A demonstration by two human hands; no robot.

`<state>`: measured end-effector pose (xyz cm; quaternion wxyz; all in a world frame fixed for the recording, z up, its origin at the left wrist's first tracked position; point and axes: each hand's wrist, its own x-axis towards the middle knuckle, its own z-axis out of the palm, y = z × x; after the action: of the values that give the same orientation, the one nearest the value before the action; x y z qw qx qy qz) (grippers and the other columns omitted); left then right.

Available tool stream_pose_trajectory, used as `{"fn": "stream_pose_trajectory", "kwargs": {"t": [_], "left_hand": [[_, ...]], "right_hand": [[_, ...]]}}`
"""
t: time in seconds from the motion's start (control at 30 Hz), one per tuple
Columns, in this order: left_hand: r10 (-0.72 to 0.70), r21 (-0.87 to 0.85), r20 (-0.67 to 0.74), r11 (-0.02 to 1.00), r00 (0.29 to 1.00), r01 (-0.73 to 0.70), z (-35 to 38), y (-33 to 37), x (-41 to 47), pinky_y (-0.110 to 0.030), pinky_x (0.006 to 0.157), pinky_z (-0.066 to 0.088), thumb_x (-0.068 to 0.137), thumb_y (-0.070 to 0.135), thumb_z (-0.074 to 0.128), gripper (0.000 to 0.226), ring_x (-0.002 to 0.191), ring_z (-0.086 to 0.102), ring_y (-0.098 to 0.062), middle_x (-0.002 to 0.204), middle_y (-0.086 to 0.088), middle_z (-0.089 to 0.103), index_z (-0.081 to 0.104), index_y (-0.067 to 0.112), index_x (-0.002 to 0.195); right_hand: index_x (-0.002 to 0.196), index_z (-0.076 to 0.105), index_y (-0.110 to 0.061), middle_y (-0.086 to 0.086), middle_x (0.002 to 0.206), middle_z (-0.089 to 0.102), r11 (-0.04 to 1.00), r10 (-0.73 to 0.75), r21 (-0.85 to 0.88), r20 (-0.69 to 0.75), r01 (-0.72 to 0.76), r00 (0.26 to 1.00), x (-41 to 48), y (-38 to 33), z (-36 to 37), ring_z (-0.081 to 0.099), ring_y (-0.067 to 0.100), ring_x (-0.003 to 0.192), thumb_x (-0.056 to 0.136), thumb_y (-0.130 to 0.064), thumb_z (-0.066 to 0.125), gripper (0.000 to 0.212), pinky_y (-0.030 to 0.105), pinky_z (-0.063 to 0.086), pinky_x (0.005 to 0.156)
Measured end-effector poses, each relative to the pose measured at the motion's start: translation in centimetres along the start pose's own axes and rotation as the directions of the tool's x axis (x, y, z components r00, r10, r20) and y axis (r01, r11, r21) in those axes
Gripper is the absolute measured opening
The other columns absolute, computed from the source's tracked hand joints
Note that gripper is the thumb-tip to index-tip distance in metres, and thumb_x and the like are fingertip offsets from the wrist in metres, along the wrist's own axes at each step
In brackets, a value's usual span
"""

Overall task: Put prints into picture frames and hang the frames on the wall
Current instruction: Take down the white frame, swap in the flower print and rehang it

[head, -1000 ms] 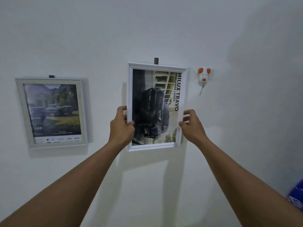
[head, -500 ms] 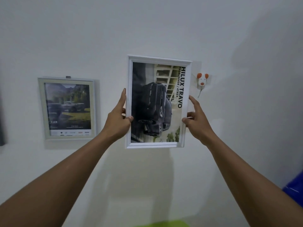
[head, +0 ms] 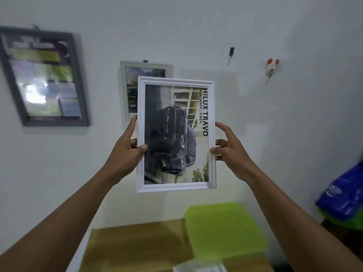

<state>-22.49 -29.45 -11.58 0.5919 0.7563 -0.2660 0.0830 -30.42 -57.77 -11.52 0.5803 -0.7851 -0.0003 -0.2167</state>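
Bare wall (head: pixel 255 114) lies open around the small dark hook (head: pixel 231 51) — bounded left by the pale hung frame (head: pixel 123 85), right by the mouse-shaped hook (head: pixel 272 67). Below, a green seat (head: pixel 225 228) and the wooden counter (head: pixel 137 248) stand close to the wall.

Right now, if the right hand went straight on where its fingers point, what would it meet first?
The right hand would probably meet bare white wall below the small dark hook; depth unclear.
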Motion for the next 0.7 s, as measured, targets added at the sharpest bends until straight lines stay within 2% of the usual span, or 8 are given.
{"fn": "stream_pose_trajectory", "kwargs": {"t": [0.03, 0.1, 0.2, 0.37, 0.47, 0.53, 0.6, 0.7], "left_hand": [[-0.033, -0.021, 0.005, 0.999, 0.999, 0.034, -1.2, -1.1, -1.4, -0.025, 0.079, 0.055, 0.096, 0.008, 0.055, 0.080, 0.096, 0.068, -0.019, 0.124, 0.002, 0.064, 0.014, 0.056, 0.146], [-0.100, -0.057, 0.010, 0.993, 0.995, 0.100, -3.3, -3.5, -3.9, -0.035, 0.088, 0.055, 0.096, 0.006, 0.055, 0.079, 0.104, 0.066, -0.022, 0.128, 0.001, 0.063, 0.019, 0.060, 0.143], [-0.198, -0.060, 0.015, 0.978, 0.980, 0.199, -5.7, -7.1, -7.1, -0.047, 0.100, 0.048, 0.097, 0.007, 0.055, 0.078, 0.124, 0.055, -0.027, 0.143, 0.003, 0.052, 0.023, 0.067, 0.136], [-0.308, -0.036, -0.011, 0.951, 0.951, 0.307, -8.2, -12.0, -11.7, -0.047, 0.105, 0.043, 0.097, 0.016, 0.057, 0.072, 0.128, 0.050, -0.024, 0.144, 0.002, 0.049, 0.024, 0.062, 0.140], [-0.433, -0.154, 0.050, 0.887, 0.900, 0.435, -9.0, -14.4, -14.1, -0.038, 0.093, 0.052, 0.094, 0.006, 0.058, 0.074, 0.108, 0.063, -0.015, 0.136, -0.001, 0.057, 0.027, 0.049, 0.146], [-0.492, -0.171, 0.175, 0.838, 0.853, 0.519, -9.4, -16.2, -15.7, -0.040, 0.079, 0.052, 0.092, -0.004, 0.056, 0.084, 0.093, 0.067, -0.026, 0.121, -0.005, 0.068, 0.028, 0.057, 0.142], [-0.545, -0.152, 0.211, 0.802, 0.812, 0.578, -10.1, -18.1, -16.9, -0.043, 0.073, 0.042, 0.090, -0.009, 0.056, 0.089, 0.089, 0.064, -0.034, 0.118, -0.009, 0.068, 0.032, 0.064, 0.135], [-0.606, -0.132, 0.165, 0.768, 0.778, 0.626, -10.3, -20.4, -18.1, -0.036, 0.063, 0.048, 0.087, -0.010, 0.058, 0.089, 0.077, 0.066, -0.019, 0.124, -0.024, 0.058, 0.032, 0.055, 0.142]], "right_hand": [[0.131, 0.048, -0.053, 0.022, 0.098, 0.059, 1.000, 0.021, 0.019, 0.005, -0.021, 1.000, -1.1, 0.6, 1.7, 0.063, 0.033, 0.090, 0.087, 0.008, 0.059, 0.076, 0.044, 0.058, 0.082], [0.133, 0.049, -0.050, 0.010, 0.088, 0.052, 0.996, 0.068, 0.052, 0.014, -0.069, 0.998, -3.3, 1.9, 4.8, 0.056, 0.024, 0.082, 0.086, 0.010, 0.059, 0.077, 0.036, 0.053, 0.074], [0.129, 0.050, -0.054, 0.006, 0.091, 0.050, 0.987, 0.144, 0.069, 0.050, -0.147, 0.988, -6.2, 4.1, 9.3, 0.055, 0.021, 0.081, 0.087, 0.009, 0.059, 0.077, 0.035, 0.052, 0.075], [0.129, 0.050, -0.052, 0.005, 0.088, 0.054, 0.956, 0.277, 0.079, 0.067, -0.282, 0.959, -9.4, 7.5, 15.4, 0.056, 0.019, 0.076, 0.089, 0.007, 0.056, 0.071, 0.033, 0.050, 0.070], [0.133, 0.051, -0.040, 0.003, 0.081, 0.060, 0.927, 0.363, 0.083, 0.060, -0.367, 0.930, -10.6, 9.4, 18.0, 0.056, 0.017, 0.068, 0.090, 0.011, 0.054, 0.068, 0.034, 0.046, 0.066], [0.134, 0.052, -0.037, 0.004, 0.080, 0.065, 0.901, 0.424, 0.071, 0.068, -0.428, 0.903, -11.3, 11.2, 19.3, 0.059, 0.018, 0.068, 0.088, 0.014, 0.054, 0.068, 0.035, 0.048, 0.067], [0.135, 0.053, -0.035, 0.006, 0.082, 0.068, 0.865, 0.489, 0.067, 0.108, -0.497, 0.866, -12.0, 13.2, 20.4, 0.063, 0.017, 0.071, 0.089, 0.014, 0.055, 0.068, 0.032, 0.053, 0.067], [0.143, 0.048, -0.028, 0.005, 0.089, 0.071, 0.825, 0.554, 0.016, 0.172, -0.564, 0.815, -12.9, 15.9, 22.2, 0.066, 0.021, 0.084, 0.089, 0.013, 0.058, 0.068, 0.026, 0.055, 0.068]]}}
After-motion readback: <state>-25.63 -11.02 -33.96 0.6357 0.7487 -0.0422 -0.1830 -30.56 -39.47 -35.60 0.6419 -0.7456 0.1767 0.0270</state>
